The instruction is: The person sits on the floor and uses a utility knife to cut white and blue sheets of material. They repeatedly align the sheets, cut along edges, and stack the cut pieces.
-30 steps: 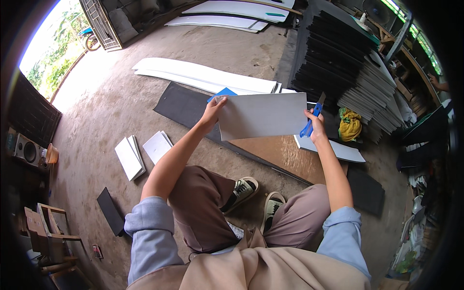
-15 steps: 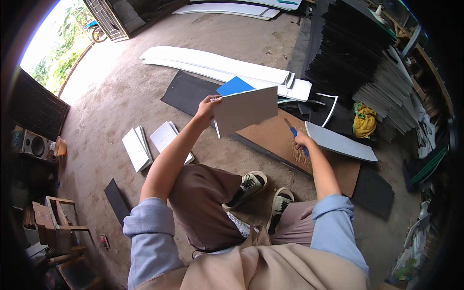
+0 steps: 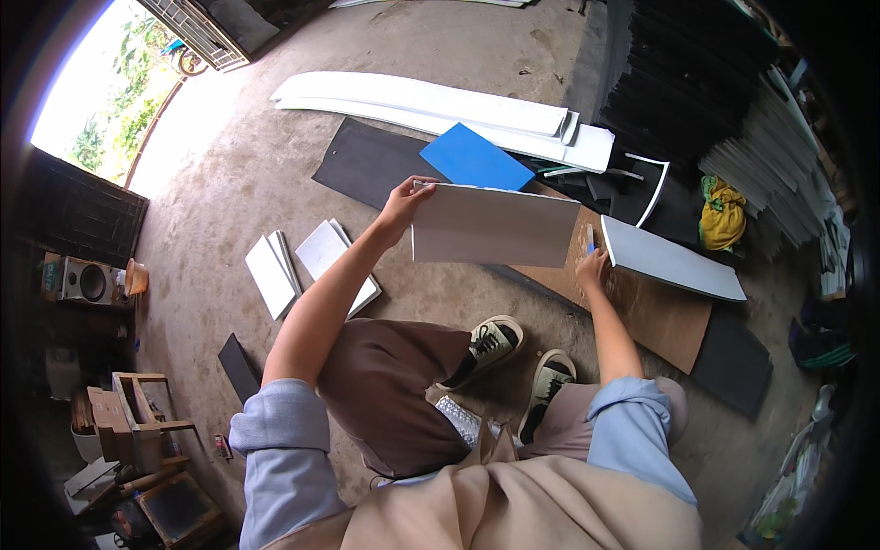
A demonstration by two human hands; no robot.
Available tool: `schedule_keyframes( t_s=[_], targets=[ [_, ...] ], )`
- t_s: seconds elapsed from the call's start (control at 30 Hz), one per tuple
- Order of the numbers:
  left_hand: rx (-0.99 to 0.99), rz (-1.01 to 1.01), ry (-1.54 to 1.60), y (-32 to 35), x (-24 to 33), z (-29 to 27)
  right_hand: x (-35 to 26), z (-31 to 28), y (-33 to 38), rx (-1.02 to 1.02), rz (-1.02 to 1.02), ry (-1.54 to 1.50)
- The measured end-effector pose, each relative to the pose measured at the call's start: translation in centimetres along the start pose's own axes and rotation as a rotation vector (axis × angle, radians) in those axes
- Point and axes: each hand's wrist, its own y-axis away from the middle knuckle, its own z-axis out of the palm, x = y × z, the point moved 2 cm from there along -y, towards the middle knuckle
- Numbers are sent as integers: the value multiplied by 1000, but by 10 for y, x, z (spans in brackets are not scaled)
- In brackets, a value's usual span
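Note:
My left hand [image 3: 403, 209] is closed on the upper left corner of a pale rectangular panel [image 3: 495, 225], held raised above the floor. My right hand [image 3: 593, 268] grips a knife with a blue handle [image 3: 591, 244], its blade pointing away from me beside the panel's right edge. Under my right hand lies a brown board [image 3: 665, 316] on dark sheeting. A longer white panel [image 3: 674, 259] rests across that board, just right of the knife. Beyond the held panel a flat blue sheet [image 3: 477, 156] lies partly over a black mat [image 3: 367, 160].
Long white panels [image 3: 431, 110] lie farther off. Two small stacks of white pieces, a left one [image 3: 271, 280] and a right one [image 3: 325, 252], sit left of my knee. Dark stacked sheets [image 3: 687, 82] and a yellow cloth [image 3: 722, 215] stand right. A speaker [image 3: 89, 282] is far left.
The held panel has swung more level and moved slightly nearer, uncovering more of the blue sheet. My right hand, with the knife, has turned so that less of its handle shows. The view has shifted.

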Motion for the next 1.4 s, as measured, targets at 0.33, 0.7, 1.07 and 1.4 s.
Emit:
schedule_keyframes(
  t_s=[0.33,0.7,1.07,1.4],
  targets=[
    [273,-177,-79,-19,-90,-79,-86,-26,-37,-339,114,-529],
    [379,-265,96,2,-170,-139,-192,63,-59,-385,812,-1248],
    [306,-241,140,-32,-170,-94,-178,51,-108,-253,825,-1290],
    [255,-153,95,-110,-167,-26,-121,-154,-91,-231,417,-1342]
  ],
)
